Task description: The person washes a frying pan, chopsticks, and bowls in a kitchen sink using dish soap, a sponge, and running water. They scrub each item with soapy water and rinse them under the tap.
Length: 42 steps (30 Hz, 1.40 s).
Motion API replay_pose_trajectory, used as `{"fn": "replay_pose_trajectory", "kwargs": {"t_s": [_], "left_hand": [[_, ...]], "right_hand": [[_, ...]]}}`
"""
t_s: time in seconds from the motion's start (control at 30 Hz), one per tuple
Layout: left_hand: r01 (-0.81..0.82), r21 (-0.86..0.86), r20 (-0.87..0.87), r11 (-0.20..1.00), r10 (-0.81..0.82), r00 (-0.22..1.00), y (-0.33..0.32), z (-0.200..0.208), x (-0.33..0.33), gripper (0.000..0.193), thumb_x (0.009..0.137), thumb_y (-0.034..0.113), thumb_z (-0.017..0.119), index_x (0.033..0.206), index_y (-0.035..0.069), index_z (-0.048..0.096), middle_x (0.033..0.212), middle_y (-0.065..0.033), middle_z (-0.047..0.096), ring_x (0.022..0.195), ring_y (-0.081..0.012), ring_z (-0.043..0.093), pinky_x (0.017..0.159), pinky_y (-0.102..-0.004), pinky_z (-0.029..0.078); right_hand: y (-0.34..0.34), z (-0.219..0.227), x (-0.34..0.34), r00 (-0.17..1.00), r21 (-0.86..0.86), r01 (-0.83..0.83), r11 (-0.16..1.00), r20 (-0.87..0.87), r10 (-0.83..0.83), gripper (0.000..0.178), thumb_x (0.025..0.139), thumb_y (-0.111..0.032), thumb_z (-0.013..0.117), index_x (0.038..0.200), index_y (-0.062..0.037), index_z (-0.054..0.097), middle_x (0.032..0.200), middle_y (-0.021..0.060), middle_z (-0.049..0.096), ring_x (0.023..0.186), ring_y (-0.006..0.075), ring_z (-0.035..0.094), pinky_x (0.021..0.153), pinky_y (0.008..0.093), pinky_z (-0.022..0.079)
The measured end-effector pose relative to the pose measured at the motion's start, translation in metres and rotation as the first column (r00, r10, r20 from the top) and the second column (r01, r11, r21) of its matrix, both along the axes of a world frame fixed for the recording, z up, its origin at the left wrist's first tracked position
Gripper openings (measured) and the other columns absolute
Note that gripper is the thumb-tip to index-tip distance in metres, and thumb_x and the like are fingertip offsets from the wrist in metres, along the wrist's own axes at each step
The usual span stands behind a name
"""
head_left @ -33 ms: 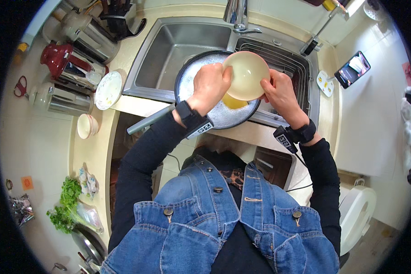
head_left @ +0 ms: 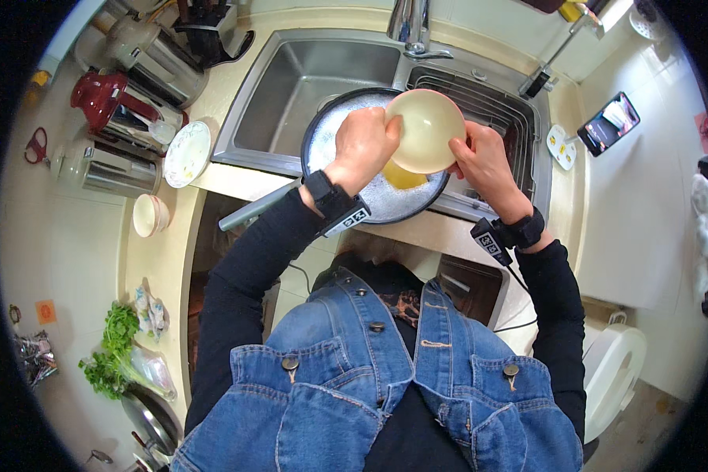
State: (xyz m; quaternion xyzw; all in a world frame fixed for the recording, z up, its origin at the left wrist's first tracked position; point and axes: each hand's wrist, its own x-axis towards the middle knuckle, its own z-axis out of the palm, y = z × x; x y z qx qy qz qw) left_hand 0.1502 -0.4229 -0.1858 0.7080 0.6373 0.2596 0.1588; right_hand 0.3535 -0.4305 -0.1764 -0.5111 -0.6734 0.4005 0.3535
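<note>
I hold a cream bowl (head_left: 426,130) tilted on its side over the sink, its inside facing up at me. My left hand (head_left: 366,145) grips its left rim and my right hand (head_left: 484,161) grips its right rim. Right below the bowl sits a dark frying pan (head_left: 315,153) covered in white foam, its grey handle (head_left: 259,206) pointing out over the counter edge to the left. A yellow sponge (head_left: 405,177) shows in the pan just under the bowl. Both wrists wear black bands with tags.
The left steel sink basin (head_left: 291,86) lies behind the pan, with a tap (head_left: 413,27) and a wire rack (head_left: 495,102) in the right basin. On the left counter stand a red jug (head_left: 102,94), steel pots, a small plate (head_left: 187,153), a cup (head_left: 149,215) and greens (head_left: 110,346). A phone (head_left: 608,123) leans at the right.
</note>
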Motion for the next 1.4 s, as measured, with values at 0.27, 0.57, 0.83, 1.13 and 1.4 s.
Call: {"fn": "replay_pose_trajectory", "kwargs": {"t_s": [0.27,0.57,0.83,1.13,1.4], "left_hand": [[0.075,-0.234,0.226,0.969,-0.021,0.974,0.021,-0.003,-0.003,0.027,0.084,0.018,0.057,0.078,-0.006,0.067,0.069,-0.0238,0.064,0.066,-0.0321,0.068,0.059,-0.0406,0.054],[0.356,-0.321,0.672,0.878,-0.054,0.739,0.012,-0.005,-0.037,0.037,0.094,0.006,0.043,0.129,-0.003,0.048,0.112,-0.0066,0.061,0.095,-0.0104,0.06,0.074,-0.0245,0.052],[0.007,-0.081,0.508,0.997,0.036,0.86,0.006,-0.018,-0.056,0.023,0.094,0.01,0.052,0.108,-0.005,0.062,0.092,-0.0046,0.068,0.082,-0.008,0.061,0.071,-0.0245,0.051],[-0.038,-0.259,0.486,0.965,0.165,0.858,-0.01,0.001,-0.084,0.027,0.096,0.018,0.05,0.1,-0.006,0.063,0.078,-0.0066,0.066,0.066,-0.0108,0.062,0.057,-0.0256,0.049],[-0.039,-0.24,0.407,0.97,0.137,0.903,-0.022,-0.003,-0.113,0.028,0.093,0.018,0.052,0.105,-0.007,0.058,0.083,-0.0099,0.063,0.07,-0.0149,0.06,0.064,-0.0289,0.049]], "right_hand": [[0.025,-0.001,0.002,0.997,-0.075,-0.007,0.997,0.072,0.012,0.026,0.081,-0.013,0.051,0.069,0.0071,0.063,0.052,0.0135,0.061,0.045,0.0201,0.062,0.047,0.0327,0.05],[0.039,0.011,-0.014,0.992,0.029,-0.127,0.992,0.024,0.126,0.028,0.08,-0.013,0.053,0.065,0.0086,0.062,0.052,0.0195,0.058,0.043,0.025,0.062,0.049,0.0367,0.051],[0.038,0.011,-0.049,0.982,0.146,-0.184,0.972,0.067,0.176,0.034,0.077,-0.02,0.054,0.071,0.0127,0.061,0.061,0.0311,0.054,0.06,0.0433,0.061,0.059,0.0449,0.051],[0.053,0.004,-0.071,0.948,-0.1,-0.315,0.944,-0.076,0.308,0.035,0.079,-0.019,0.053,0.059,0.0077,0.063,0.049,0.0137,0.06,0.043,0.0206,0.061,0.05,0.0339,0.052],[0.045,0.009,-0.089,0.909,-0.305,-0.412,0.859,-0.203,0.364,0.036,0.08,-0.02,0.054,0.061,0.0091,0.064,0.051,0.0137,0.061,0.045,0.0187,0.062,0.048,0.0316,0.052]]}}
